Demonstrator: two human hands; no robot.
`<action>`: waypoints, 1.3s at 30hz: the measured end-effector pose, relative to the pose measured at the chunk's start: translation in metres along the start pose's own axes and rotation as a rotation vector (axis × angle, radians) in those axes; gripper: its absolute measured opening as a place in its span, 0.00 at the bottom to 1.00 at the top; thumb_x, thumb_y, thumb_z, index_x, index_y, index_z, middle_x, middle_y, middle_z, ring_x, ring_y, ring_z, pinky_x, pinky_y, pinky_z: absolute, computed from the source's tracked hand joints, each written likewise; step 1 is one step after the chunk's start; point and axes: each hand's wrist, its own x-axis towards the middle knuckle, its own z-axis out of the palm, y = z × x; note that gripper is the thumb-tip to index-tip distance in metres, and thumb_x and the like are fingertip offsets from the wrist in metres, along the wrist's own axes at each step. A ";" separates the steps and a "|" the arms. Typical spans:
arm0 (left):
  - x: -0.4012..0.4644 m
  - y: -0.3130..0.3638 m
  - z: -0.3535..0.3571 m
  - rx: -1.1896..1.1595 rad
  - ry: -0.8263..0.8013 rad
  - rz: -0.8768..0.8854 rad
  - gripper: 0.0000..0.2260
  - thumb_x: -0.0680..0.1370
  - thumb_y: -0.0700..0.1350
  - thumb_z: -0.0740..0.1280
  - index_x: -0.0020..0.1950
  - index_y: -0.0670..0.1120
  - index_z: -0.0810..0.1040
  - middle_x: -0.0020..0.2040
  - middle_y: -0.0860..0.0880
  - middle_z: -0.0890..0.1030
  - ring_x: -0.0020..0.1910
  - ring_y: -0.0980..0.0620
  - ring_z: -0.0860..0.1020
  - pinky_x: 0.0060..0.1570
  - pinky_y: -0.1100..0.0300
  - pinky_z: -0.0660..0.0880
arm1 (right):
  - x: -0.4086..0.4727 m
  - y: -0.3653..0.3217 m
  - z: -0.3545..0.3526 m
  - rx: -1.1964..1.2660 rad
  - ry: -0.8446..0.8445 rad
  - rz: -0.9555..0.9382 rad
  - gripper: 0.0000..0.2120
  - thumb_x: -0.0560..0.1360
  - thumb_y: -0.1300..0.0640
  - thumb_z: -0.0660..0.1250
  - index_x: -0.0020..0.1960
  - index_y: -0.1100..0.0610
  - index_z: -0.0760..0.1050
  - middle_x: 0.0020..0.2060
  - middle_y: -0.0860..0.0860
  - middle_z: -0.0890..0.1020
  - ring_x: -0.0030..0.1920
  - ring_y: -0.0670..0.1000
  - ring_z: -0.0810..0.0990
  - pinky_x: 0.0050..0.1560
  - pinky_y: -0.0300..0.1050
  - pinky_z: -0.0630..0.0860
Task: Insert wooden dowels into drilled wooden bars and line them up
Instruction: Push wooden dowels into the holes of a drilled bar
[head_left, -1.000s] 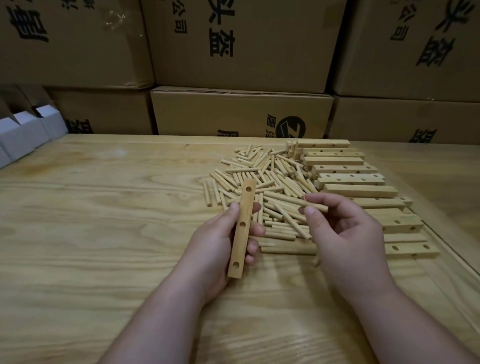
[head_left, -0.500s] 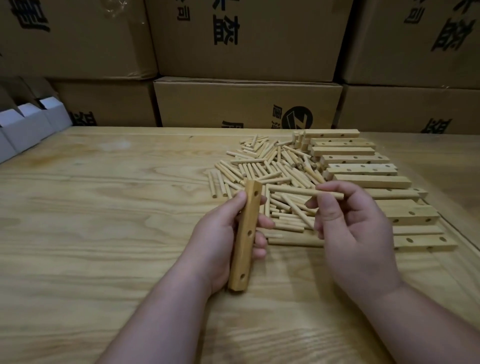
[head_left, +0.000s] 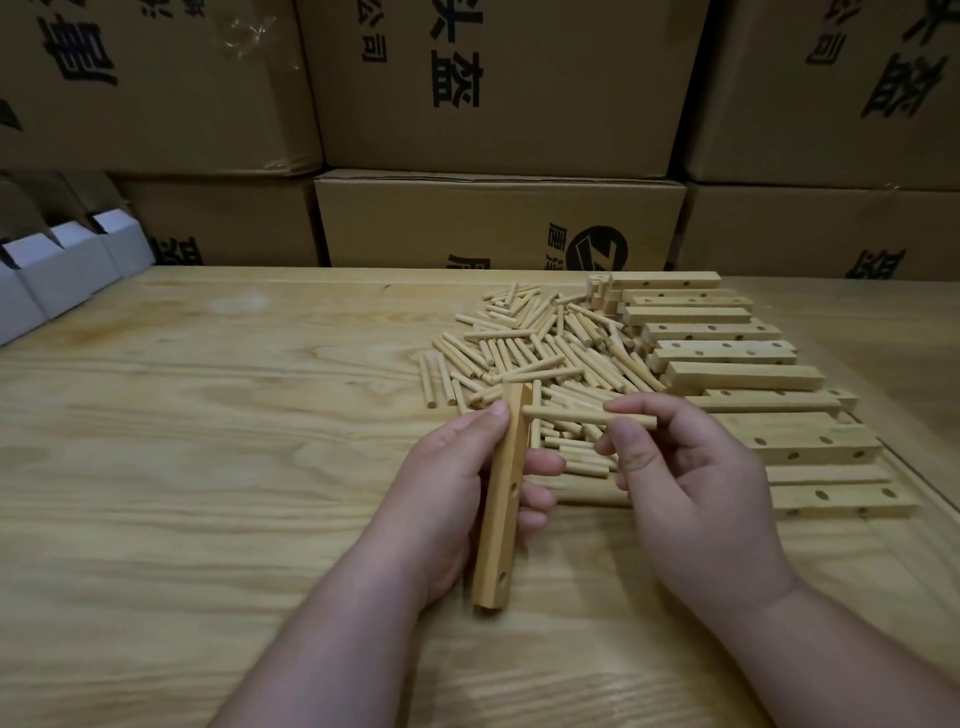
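Left hand (head_left: 457, 483) is gripping a drilled bar (head_left: 500, 509) above the table (head_left: 208, 467), holes turned rightward, apparently to receive the dowel (head_left: 587, 417) that the right hand (head_left: 691, 483) is pinching level, tip at the top hole. Spare dowels (head_left: 524, 353) and bars (head_left: 727, 353) are lying beyond.

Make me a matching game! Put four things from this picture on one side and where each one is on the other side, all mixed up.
Things:
1. drilled bar
2. single dowel
3. white boxes
4. cardboard cartons

Places:
A. far left edge of the table
B. stacked behind the table
C. gripped in the left hand
D. pinched in the right hand

Pairs: 1-C, 2-D, 3-A, 4-B
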 end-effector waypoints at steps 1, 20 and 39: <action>0.001 -0.001 0.000 0.007 -0.002 0.001 0.15 0.82 0.52 0.64 0.59 0.42 0.76 0.42 0.39 0.86 0.28 0.49 0.81 0.27 0.58 0.80 | 0.000 0.000 0.000 0.000 0.001 0.007 0.06 0.76 0.51 0.67 0.52 0.48 0.80 0.39 0.49 0.84 0.37 0.45 0.82 0.40 0.35 0.77; -0.010 0.005 0.004 0.272 0.103 0.140 0.13 0.80 0.55 0.66 0.46 0.46 0.81 0.30 0.51 0.84 0.24 0.56 0.80 0.23 0.67 0.73 | 0.017 0.004 -0.017 -0.324 -0.146 -0.063 0.08 0.78 0.50 0.65 0.43 0.50 0.79 0.33 0.45 0.79 0.37 0.45 0.78 0.36 0.32 0.70; -0.007 0.005 -0.010 0.451 0.090 0.326 0.18 0.72 0.62 0.67 0.50 0.51 0.86 0.42 0.57 0.86 0.42 0.65 0.82 0.41 0.72 0.74 | 0.024 0.010 -0.005 -0.366 -0.276 -0.117 0.09 0.80 0.49 0.62 0.50 0.47 0.81 0.40 0.44 0.83 0.45 0.43 0.81 0.45 0.35 0.74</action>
